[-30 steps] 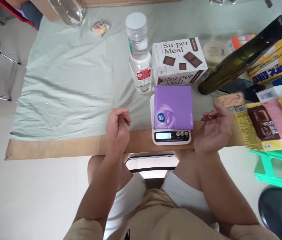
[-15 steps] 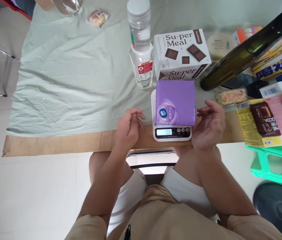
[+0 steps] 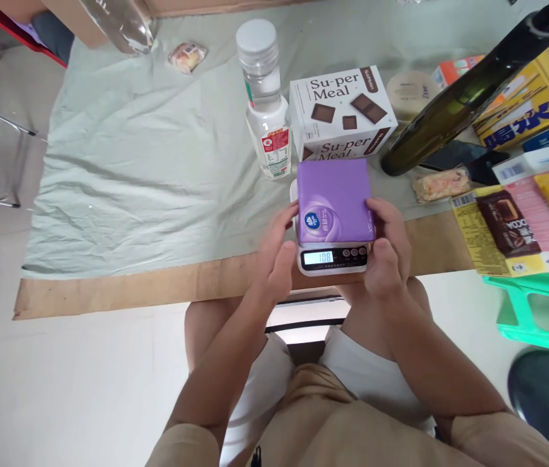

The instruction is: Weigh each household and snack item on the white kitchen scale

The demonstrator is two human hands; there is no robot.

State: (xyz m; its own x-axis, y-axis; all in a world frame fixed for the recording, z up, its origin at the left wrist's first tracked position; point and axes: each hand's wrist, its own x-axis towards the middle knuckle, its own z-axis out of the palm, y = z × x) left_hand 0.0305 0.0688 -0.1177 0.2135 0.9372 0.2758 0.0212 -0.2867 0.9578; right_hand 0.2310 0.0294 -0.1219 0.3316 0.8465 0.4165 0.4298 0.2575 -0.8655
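Observation:
A purple tissue pack [image 3: 335,194] lies flat on a white kitchen scale [image 3: 306,264], whose lit display reads 108. The pack hides most of the weighing plate. On the left, my left hand [image 3: 277,256] has its fingers stretched out, tips at the pack's edge and thumb apart. My right hand [image 3: 391,246] is open on the other side, fingertips against the pack's right edge and thumb near the scale's corner. Just behind the pack stand a white Su-per Meal box [image 3: 342,107] and a clear bottle with a white cap [image 3: 269,139].
A dark green glass bottle [image 3: 430,123] rises at the right. Beside it lie a wrapped snack [image 3: 442,185], a yellow carton [image 3: 517,123] and flat packaging [image 3: 546,214] above a green stool [image 3: 522,308]. Another wrapped snack [image 3: 186,57] is at the back left of the cloth [image 3: 133,162].
Both my hands have moved inward from beside the scale to the two sides of the tissue pack. The whole view has shifted slightly; the pack is still on the scale.

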